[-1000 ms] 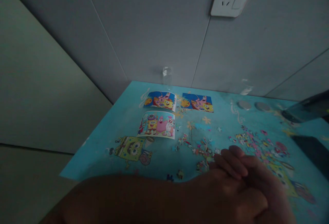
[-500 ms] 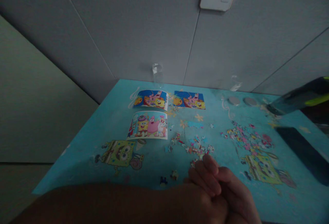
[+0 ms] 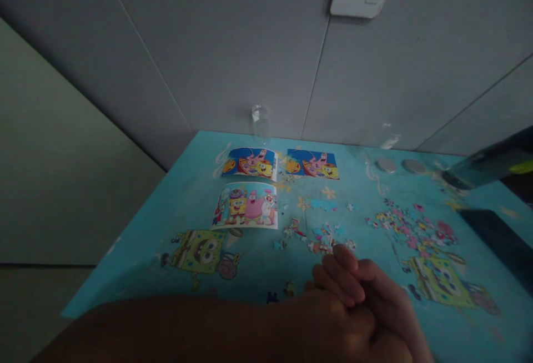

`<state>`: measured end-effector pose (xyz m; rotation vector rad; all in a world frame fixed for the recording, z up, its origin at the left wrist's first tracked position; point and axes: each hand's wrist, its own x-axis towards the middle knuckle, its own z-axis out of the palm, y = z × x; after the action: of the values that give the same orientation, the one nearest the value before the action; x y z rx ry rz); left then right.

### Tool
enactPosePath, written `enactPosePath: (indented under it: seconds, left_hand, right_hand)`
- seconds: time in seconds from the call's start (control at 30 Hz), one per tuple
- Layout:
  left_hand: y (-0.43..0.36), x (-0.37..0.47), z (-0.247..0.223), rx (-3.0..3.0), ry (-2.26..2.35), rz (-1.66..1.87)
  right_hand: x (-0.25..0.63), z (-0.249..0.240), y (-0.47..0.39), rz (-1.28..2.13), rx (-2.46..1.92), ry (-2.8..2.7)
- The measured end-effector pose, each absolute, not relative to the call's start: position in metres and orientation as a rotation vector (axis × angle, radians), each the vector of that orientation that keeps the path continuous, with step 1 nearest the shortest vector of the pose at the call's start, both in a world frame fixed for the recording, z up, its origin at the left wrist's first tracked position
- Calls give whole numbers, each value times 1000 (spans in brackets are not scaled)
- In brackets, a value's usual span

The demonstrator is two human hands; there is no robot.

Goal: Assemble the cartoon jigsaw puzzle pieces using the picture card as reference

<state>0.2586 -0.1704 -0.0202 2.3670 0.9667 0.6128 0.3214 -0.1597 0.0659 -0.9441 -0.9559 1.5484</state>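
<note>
My left hand [image 3: 337, 321] reaches across from the lower left with its back toward me, pressed against my right hand; its fingers are hidden. My right hand [image 3: 385, 296] is closed, its fingers curled in and its thumb beside the index finger. Whatever lies inside the fingers, if anything, is hidden. Just beyond the hands lies a loose group of jigsaw puzzle pieces [image 3: 327, 235]. A short joined strip of light-blue pieces [image 3: 322, 205] is farther back. Left of the hands are a dark blue piece [image 3: 272, 297] and a yellowish piece [image 3: 290, 289].
Cartoon picture cards [image 3: 245, 205] lie at the back left of the turquoise table [image 3: 166, 207]. Another puzzle pile [image 3: 412, 227] is right. Clear jars [image 3: 261, 124] and round lids [image 3: 386, 165] line the wall side. A dark flat slab [image 3: 495, 246] and a bottle-like object [image 3: 487, 160] are far right.
The whole view has shifted slightly, so the table and its things appear a little farther right. My hands stay together in nearly the same pose.
</note>
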Motion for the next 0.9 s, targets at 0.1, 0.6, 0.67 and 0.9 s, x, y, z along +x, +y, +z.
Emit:
enactPosePath:
  seconds: [0.1, 0.6, 0.67, 0.9]
  left_hand:
    - [-171, 262, -24, 2214, 960, 693]
    - [-150, 235, -11, 2125, 550, 1202]
    - [-147, 219, 2, 2315, 573, 1088]
    - [-146, 189, 31, 2636, 469, 914]
  right_hand:
    - [317, 62, -159, 1795, -819, -591]
    - [315, 61, -154, 2045, -688, -80]
    - [312, 55, -156, 2023, -723, -104]
    - [305, 55, -154, 2013, -699, -142]
